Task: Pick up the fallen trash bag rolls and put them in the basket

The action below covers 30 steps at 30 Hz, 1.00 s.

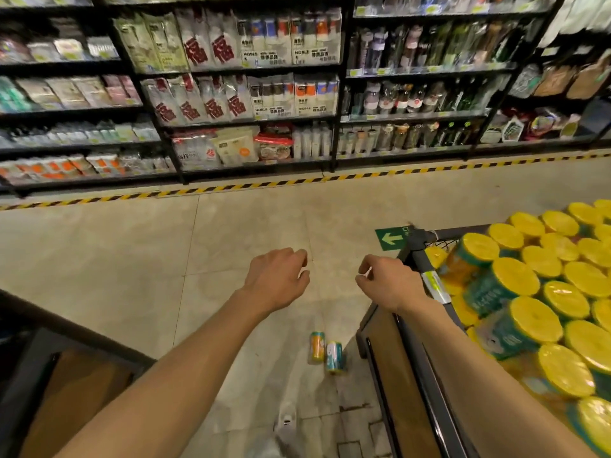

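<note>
- Shoe (pixel 287 421) at bottom edge, on floor (pixel 132 259), just ahead of own feet.
- Rolls (pixel 326 352), two of them, lying side by side and touching on floor, close to foot of basket (pixel 426 259), below and between both forearms.
- Best done by crouching first, then lowering one hand straight over the pair; wrap around a roll's middle, not its flat end, since round sides look likely to skid on smooth tile.
- Taking one roll per hand, or both in turn, seems safer than scooping both at once.
- Left hand (pixel 277 276) held out in air well above floor, fingers (pixel 299 256) loosely curled, gripping nothing, touching nothing.
- Right hand (pixel 386 282) likewise out in air, near basket's corner; contact with rim not clear; fingers loosely curled, holding nothing.
- Basket to right already heaped with yellow-capped rolls; drop spot best picked near front rim, so nothing tumbles out again.
- Shelves (pixel 231 94) of packaged goods beyond, behind striped tape line (pixel 251 186); blurred.
</note>
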Each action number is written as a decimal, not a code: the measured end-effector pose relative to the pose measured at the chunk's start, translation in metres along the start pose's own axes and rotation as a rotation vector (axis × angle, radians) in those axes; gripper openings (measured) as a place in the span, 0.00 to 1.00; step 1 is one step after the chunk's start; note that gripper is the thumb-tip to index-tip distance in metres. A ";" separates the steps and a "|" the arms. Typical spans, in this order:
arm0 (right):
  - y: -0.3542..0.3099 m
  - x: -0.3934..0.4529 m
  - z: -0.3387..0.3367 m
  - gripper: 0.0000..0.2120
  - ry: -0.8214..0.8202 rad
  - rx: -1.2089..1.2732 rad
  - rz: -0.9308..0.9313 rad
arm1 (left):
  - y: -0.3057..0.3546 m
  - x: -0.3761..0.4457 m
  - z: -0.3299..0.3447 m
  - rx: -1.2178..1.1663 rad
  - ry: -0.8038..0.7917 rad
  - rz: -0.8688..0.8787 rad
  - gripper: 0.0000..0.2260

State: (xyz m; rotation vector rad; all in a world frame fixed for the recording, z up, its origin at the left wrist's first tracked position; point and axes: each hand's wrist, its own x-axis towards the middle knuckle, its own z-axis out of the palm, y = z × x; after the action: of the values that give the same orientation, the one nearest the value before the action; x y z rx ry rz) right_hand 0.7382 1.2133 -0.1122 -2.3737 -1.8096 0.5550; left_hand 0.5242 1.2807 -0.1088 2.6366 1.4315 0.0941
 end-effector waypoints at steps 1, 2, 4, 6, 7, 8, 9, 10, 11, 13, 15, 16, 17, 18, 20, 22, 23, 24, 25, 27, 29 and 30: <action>0.000 0.015 0.000 0.13 -0.001 0.009 0.020 | -0.005 0.013 0.005 -0.006 -0.009 0.002 0.14; 0.000 0.029 0.002 0.13 -0.002 0.020 0.040 | -0.011 0.027 0.011 -0.017 -0.017 0.003 0.14; 0.000 0.054 0.012 0.13 -0.012 0.059 0.085 | -0.023 0.055 0.025 -0.046 -0.043 0.000 0.13; 0.002 0.075 0.029 0.13 -0.027 0.127 0.136 | -0.034 0.082 0.043 -0.067 -0.067 0.003 0.13; 0.004 0.083 0.040 0.13 -0.039 0.157 0.154 | -0.039 0.094 0.055 -0.071 -0.078 0.006 0.14; 0.007 0.091 0.055 0.14 -0.055 0.183 0.176 | -0.044 0.106 0.068 -0.074 -0.091 0.009 0.14; 0.011 0.098 0.071 0.15 -0.071 0.210 0.201 | -0.048 0.115 0.084 -0.078 -0.102 0.007 0.14; 0.015 0.105 0.088 0.16 -0.087 0.240 0.231 | -0.053 0.123 0.101 -0.090 -0.115 0.002 0.14; 0.021 0.112 0.106 0.17 -0.105 0.269 0.258 | -0.057 0.128 0.120 -0.105 -0.139 -0.007 0.14; 0.036 0.126 0.148 0.20 -0.143 0.327 0.299 | -0.065 0.135 0.163 -0.136 -0.199 -0.037 0.14; 0.056 0.141 0.194 0.21 -0.190 0.372 0.355 | -0.072 0.138 0.214 -0.181 -0.261 -0.098 0.14; 0.067 0.147 0.218 0.22 -0.211 0.392 0.388 | -0.075 0.139 0.242 -0.208 -0.288 -0.133 0.14; 0.079 0.154 0.244 0.22 -0.223 0.410 0.412 | -0.079 0.139 0.272 -0.232 -0.314 -0.166 0.15; 0.091 0.159 0.272 0.22 -0.231 0.424 0.429 | -0.082 0.139 0.305 -0.258 -0.341 -0.193 0.15; 0.115 0.168 0.331 0.23 -0.259 0.453 0.481 | -0.087 0.137 0.371 -0.296 -0.399 -0.237 0.16; 0.138 0.178 0.391 0.22 -0.292 0.509 0.541 | -0.091 0.134 0.440 -0.328 -0.434 -0.290 0.17; 0.150 0.184 0.423 0.21 -0.287 0.537 0.571 | -0.092 0.132 0.474 -0.338 -0.451 -0.311 0.18; 0.162 0.190 0.455 0.21 -0.282 0.551 0.595 | -0.092 0.131 0.509 -0.347 -0.460 -0.326 0.18; 0.173 0.194 0.484 0.22 -0.283 0.561 0.610 | -0.093 0.129 0.544 -0.357 -0.485 -0.346 0.19; 0.193 0.206 0.541 0.23 -0.277 0.584 0.627 | -0.097 0.128 0.613 -0.419 -0.518 -0.404 0.21; 0.214 0.220 0.603 0.26 -0.238 0.594 0.654 | -0.102 0.125 0.686 -0.531 -0.512 -0.485 0.26; 0.222 0.227 0.622 0.28 -0.225 0.596 0.673 | -0.105 0.125 0.709 -0.603 -0.502 -0.528 0.28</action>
State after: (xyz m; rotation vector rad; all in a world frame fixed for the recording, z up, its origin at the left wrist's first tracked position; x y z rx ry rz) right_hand 0.7747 1.2817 -0.8058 -2.4638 -0.6682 1.2550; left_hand 0.5915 1.3757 -0.8268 1.6059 1.5406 -0.1574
